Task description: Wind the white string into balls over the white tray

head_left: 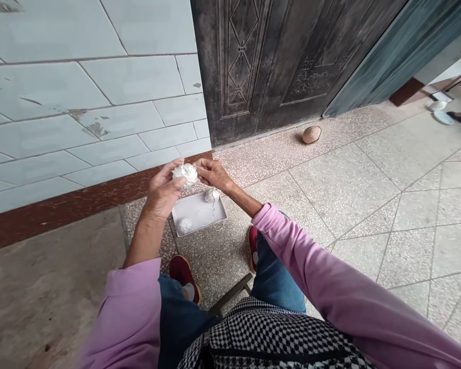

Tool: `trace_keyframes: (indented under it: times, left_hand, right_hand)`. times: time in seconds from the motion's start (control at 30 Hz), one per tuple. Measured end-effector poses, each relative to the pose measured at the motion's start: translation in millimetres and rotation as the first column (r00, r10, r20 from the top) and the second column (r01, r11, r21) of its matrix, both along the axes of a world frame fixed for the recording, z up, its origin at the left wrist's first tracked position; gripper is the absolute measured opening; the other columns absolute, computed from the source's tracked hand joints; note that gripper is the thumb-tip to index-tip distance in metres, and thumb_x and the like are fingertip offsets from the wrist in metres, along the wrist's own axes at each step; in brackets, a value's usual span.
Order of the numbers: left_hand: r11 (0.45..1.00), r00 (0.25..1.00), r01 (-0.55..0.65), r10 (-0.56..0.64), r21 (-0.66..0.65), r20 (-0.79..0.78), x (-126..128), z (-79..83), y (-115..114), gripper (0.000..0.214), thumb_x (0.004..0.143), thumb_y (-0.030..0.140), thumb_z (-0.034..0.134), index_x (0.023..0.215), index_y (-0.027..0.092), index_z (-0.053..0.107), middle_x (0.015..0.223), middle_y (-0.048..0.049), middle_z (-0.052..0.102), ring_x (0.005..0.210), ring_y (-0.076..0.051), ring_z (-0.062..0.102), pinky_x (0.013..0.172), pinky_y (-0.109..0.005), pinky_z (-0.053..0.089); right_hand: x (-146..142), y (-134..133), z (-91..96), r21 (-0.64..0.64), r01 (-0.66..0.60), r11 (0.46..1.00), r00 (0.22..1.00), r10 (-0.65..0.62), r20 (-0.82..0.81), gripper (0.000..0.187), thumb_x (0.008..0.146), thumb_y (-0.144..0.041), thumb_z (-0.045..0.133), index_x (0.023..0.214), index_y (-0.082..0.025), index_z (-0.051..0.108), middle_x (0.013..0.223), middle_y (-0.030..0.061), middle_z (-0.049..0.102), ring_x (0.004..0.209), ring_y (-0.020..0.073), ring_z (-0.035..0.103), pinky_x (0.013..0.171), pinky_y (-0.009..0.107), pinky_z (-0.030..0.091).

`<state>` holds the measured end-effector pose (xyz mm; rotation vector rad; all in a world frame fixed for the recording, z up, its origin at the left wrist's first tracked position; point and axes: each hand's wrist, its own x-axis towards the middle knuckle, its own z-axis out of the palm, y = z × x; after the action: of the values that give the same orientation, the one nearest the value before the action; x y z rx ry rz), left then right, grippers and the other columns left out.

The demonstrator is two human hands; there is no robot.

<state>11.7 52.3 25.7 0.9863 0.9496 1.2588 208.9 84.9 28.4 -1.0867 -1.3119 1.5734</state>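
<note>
My left hand [163, 189] is closed around a white ball of thread [185, 174], held up in front of me. My right hand [212, 173] pinches the same ball from the right side, fingers pressed together. A thin thread hangs down from the hands to a shallow white tray [197, 211] on the floor below. On the tray lie two more white thread balls, one at its far right corner [212, 195] and one at its near left corner [184, 224].
I sit with pink sleeves, blue trousers and red shoes [184, 274] over a speckled tile floor. A pale tiled wall with a red-brown skirting is on the left, a dark metal door [276, 61] ahead. A small round brown object [311, 135] lies by the door.
</note>
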Motion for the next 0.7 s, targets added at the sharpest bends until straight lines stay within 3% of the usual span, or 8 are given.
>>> trace_keyframes:
  times: [0.1, 0.2, 0.3, 0.4, 0.57, 0.7]
  left_hand:
    - [0.996, 0.996, -0.090, 0.090, -0.005, 0.004, -6, -2.5, 5, 0.066, 0.063, 0.046, 0.120, 0.114, 0.024, 0.083, 0.113, -0.0110, 0.084, 0.109, -0.034, 0.083, 0.091, -0.043, 0.075]
    - [0.975, 0.974, -0.221, 0.221, 0.008, -0.041, -10, -6.8, 9, 0.071, 0.059, 0.050, 0.121, 0.110, 0.025, 0.079, 0.111, -0.0083, 0.084, 0.106, -0.032, 0.082, 0.084, -0.038, 0.072]
    - [0.962, 0.950, -0.264, 0.271, 0.061, -0.153, -14, -10.9, 10, 0.072, 0.057, 0.049, 0.122, 0.110, 0.026, 0.079, 0.109, -0.0061, 0.085, 0.101, -0.027, 0.081, 0.080, -0.031, 0.065]
    - [0.981, 0.949, -0.171, 0.190, 0.094, -0.250, -13, -11.6, 7, 0.068, 0.055, 0.046, 0.124, 0.104, 0.025, 0.082, 0.108, -0.0068, 0.087, 0.099, -0.026, 0.081, 0.078, -0.030, 0.065]
    - [0.998, 0.959, 0.054, -0.060, -0.028, -0.277, 2, -8.0, -5, 0.065, 0.061, 0.041, 0.123, 0.113, 0.022, 0.088, 0.113, -0.0111, 0.088, 0.086, -0.028, 0.079, 0.054, -0.028, 0.059]
    - [0.983, 0.955, 0.182, -0.183, -0.025, -0.231, 11, -2.3, -13, 0.063, 0.065, 0.031, 0.117, 0.120, 0.023, 0.089, 0.126, -0.0135, 0.088, 0.097, -0.030, 0.081, 0.061, -0.032, 0.068]
  right_hand:
    - [-1, -9, 6.7, 0.133, -0.048, 0.990, 0.987, 0.027, 0.157, 0.040, 0.128, 0.000, 0.075, 0.093, -0.020, 0.071, 0.068, -0.0064, 0.058, 0.069, 0.0145, 0.047, 0.071, 0.029, 0.040]
    - [0, -17, 10.5, 0.261, -0.133, 0.956, 0.959, 0.058, 0.278, 0.042, 0.125, -0.001, 0.081, 0.088, -0.019, 0.073, 0.081, -0.0012, 0.069, 0.085, 0.0175, 0.061, 0.084, 0.030, 0.045]
    - [2, -23, 13.6, 0.280, -0.238, 0.930, 0.929, 0.134, 0.344, 0.044, 0.124, -0.006, 0.085, 0.084, -0.021, 0.072, 0.085, 0.0006, 0.072, 0.089, 0.0195, 0.063, 0.088, 0.031, 0.046]
    - [6, -26, 19.2, 0.287, -0.275, 0.917, 0.921, 0.165, 0.354, 0.042, 0.126, -0.013, 0.087, 0.087, -0.021, 0.074, 0.083, -0.0001, 0.069, 0.086, 0.0193, 0.059, 0.087, 0.031, 0.046]
    - [20, -22, 26.6, 0.318, -0.198, 0.927, 0.944, 0.093, 0.316, 0.048, 0.127, -0.022, 0.089, 0.084, -0.021, 0.067, 0.087, 0.0003, 0.066, 0.090, 0.0194, 0.058, 0.086, 0.031, 0.046]
    - [30, -7, 18.5, 0.348, -0.115, 0.931, 0.967, 0.024, 0.254, 0.052, 0.124, -0.013, 0.088, 0.080, -0.022, 0.060, 0.082, -0.0029, 0.056, 0.085, 0.0174, 0.052, 0.083, 0.032, 0.042]
